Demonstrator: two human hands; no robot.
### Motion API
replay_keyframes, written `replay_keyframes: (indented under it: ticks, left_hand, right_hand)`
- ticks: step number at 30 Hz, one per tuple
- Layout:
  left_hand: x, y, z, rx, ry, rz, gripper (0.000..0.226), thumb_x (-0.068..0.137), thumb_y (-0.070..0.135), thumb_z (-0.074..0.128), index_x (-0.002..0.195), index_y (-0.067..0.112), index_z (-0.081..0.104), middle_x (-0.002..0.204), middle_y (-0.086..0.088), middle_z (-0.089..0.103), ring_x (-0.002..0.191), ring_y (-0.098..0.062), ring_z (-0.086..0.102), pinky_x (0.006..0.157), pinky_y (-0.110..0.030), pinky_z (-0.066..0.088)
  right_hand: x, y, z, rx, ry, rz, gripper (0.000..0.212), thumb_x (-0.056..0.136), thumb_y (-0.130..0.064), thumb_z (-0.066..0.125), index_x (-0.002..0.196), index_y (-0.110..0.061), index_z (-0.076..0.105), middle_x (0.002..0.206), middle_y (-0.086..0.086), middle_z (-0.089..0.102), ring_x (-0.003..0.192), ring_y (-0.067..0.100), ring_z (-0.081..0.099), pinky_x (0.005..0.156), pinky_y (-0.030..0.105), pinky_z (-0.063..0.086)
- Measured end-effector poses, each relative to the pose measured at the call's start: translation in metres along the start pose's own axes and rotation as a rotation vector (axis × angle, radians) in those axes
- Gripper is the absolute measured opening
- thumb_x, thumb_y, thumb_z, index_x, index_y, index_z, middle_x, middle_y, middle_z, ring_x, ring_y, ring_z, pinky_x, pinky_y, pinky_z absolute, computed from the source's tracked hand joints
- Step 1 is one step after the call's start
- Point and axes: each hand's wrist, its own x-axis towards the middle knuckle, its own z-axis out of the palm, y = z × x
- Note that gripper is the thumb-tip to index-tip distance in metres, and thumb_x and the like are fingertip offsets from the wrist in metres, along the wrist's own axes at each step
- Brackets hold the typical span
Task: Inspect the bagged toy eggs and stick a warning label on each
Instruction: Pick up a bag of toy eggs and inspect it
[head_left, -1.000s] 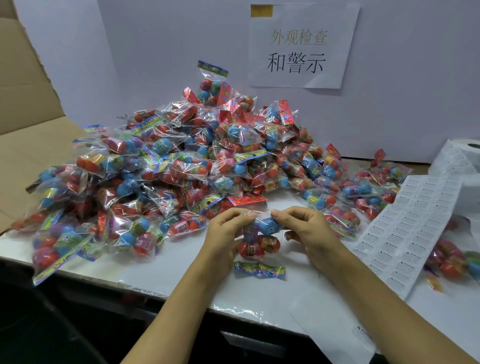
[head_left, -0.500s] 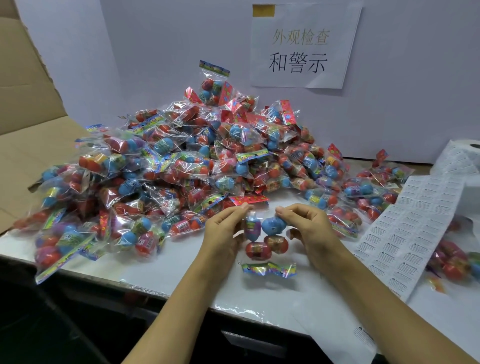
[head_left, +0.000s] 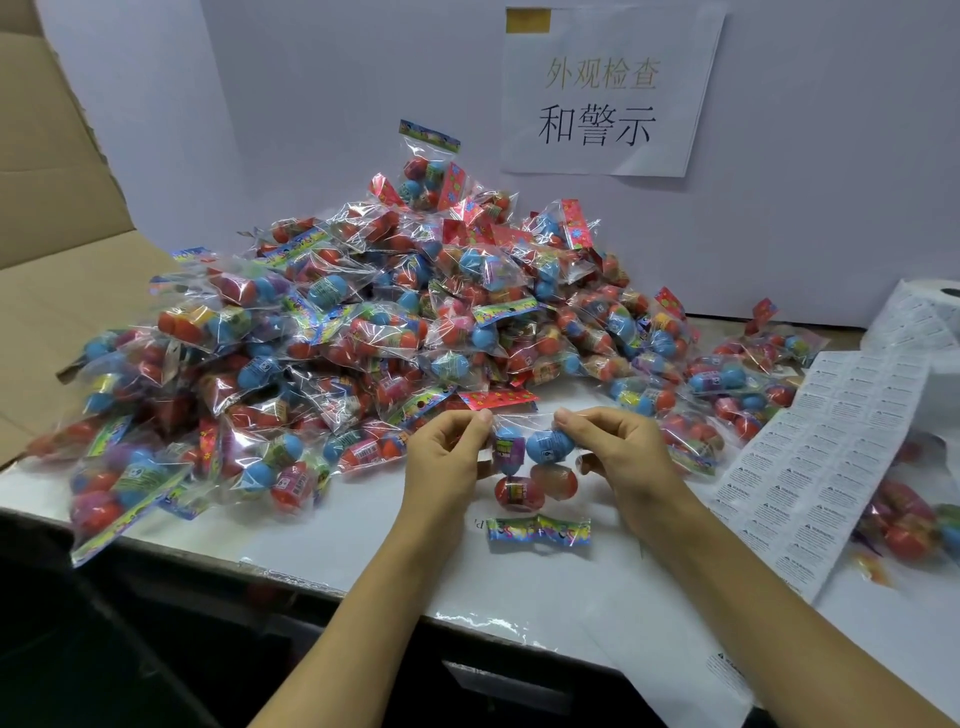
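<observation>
A clear bag of toy eggs (head_left: 535, 467), blue, purple and red, hangs upside down between my hands over the white table (head_left: 363, 535). My left hand (head_left: 447, 457) pinches its upper left corner and my right hand (head_left: 618, 452) pinches its upper right corner. The bag's colourful header card (head_left: 537, 530) lies at the bottom on the table. A strip of white warning labels (head_left: 826, 467) lies to the right, running from a roll (head_left: 930, 317).
A big heap of bagged toy eggs (head_left: 363, 322) fills the table's back and left. A few more bags (head_left: 909, 525) lie at the far right. Cardboard (head_left: 57, 249) stands on the left. A paper sign (head_left: 602, 88) hangs on the back wall.
Both hands have lifted the bag a little and spread its top edge apart; the eggs now hang lower in the bag.
</observation>
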Motion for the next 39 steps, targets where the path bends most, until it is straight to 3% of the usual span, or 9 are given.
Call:
replay_keyframes:
  ticks: [5,10,19,24,27,30,33,36,39]
  left_hand:
    - [0.001,0.004,0.002,-0.057,-0.049,-0.136,0.031,0.101,0.028,0.061,0.077,0.011,0.069,0.082,-0.008,0.068,0.084,-0.025,0.068,0.082,-0.047,0.059]
    - [-0.006,0.006,0.003,0.03,-0.246,-0.169,0.026,0.089,0.035,0.073,0.082,0.009,0.073,0.085,-0.012,0.073,0.08,-0.024,0.071,0.064,-0.032,0.059]
    - [-0.003,0.004,0.001,0.034,0.009,-0.067,0.029,0.091,0.03,0.075,0.077,0.006,0.067,0.08,-0.015,0.064,0.081,-0.028,0.062,0.086,-0.067,0.054]
    - [-0.003,0.009,0.003,-0.113,-0.056,-0.092,0.033,0.088,0.041,0.076,0.084,0.008,0.075,0.093,-0.013,0.077,0.087,-0.026,0.075,0.067,-0.033,0.06]
    - [-0.005,0.011,0.001,-0.222,-0.13,-0.105,0.041,0.089,0.045,0.064,0.085,0.008,0.081,0.096,-0.019,0.077,0.094,-0.029,0.076,0.075,-0.033,0.061]
    - [-0.004,0.008,0.0,-0.246,-0.113,-0.068,0.035,0.086,0.034,0.062,0.09,0.002,0.078,0.098,-0.022,0.075,0.095,-0.033,0.074,0.074,-0.033,0.06]
    - [-0.001,0.005,-0.002,-0.112,-0.021,0.046,0.025,0.075,0.022,0.068,0.097,0.012,0.075,0.094,-0.003,0.075,0.092,-0.023,0.069,0.07,-0.027,0.056]
    - [-0.002,0.001,-0.003,0.106,-0.068,0.139,0.036,0.074,0.029,0.074,0.109,0.033,0.074,0.109,0.011,0.073,0.105,-0.011,0.066,0.08,-0.022,0.054]
    - [-0.005,-0.003,0.001,0.12,-0.204,0.136,0.029,0.077,0.028,0.078,0.105,0.033,0.078,0.109,0.006,0.077,0.103,-0.008,0.07,0.076,-0.019,0.055]
  right_hand:
    - [-0.001,0.0,0.0,0.01,0.004,-0.004,0.025,0.069,-0.039,0.078,0.069,-0.014,0.078,0.071,0.003,0.073,0.063,0.006,0.06,0.054,0.02,0.047]
    - [0.001,0.002,-0.002,0.048,0.017,-0.011,0.028,0.069,-0.037,0.079,0.073,-0.009,0.078,0.077,0.014,0.073,0.073,0.024,0.062,0.069,0.036,0.051]
    - [-0.002,0.003,-0.003,-0.082,0.103,-0.039,0.043,0.066,-0.046,0.085,0.1,-0.025,0.069,0.096,-0.007,0.073,0.089,0.006,0.069,0.063,0.021,0.053]
    - [-0.003,0.004,-0.001,-0.068,-0.098,-0.035,0.053,0.064,-0.052,0.084,0.106,-0.022,0.074,0.101,-0.006,0.077,0.098,0.012,0.072,0.073,0.022,0.055]
    - [-0.005,0.006,0.002,-0.054,-0.221,-0.055,0.055,0.065,-0.046,0.086,0.114,-0.024,0.073,0.112,-0.004,0.076,0.108,0.013,0.07,0.09,0.026,0.055]
    - [-0.005,0.007,0.002,-0.095,-0.232,-0.075,0.039,0.072,-0.035,0.087,0.109,-0.027,0.075,0.101,-0.004,0.077,0.092,0.012,0.07,0.079,0.022,0.053]
    - [-0.004,0.007,0.0,-0.042,-0.22,0.011,0.012,0.087,-0.019,0.078,0.099,-0.019,0.079,0.09,0.01,0.072,0.082,0.025,0.061,0.069,0.033,0.05]
    - [-0.007,0.005,-0.001,-0.066,-0.296,0.047,0.012,0.084,-0.023,0.076,0.094,-0.018,0.08,0.083,0.012,0.072,0.073,0.021,0.059,0.062,0.029,0.05]
    - [-0.011,0.004,0.001,-0.08,-0.373,0.048,0.014,0.082,-0.022,0.075,0.095,-0.02,0.081,0.084,0.007,0.075,0.076,0.015,0.066,0.065,0.024,0.053]
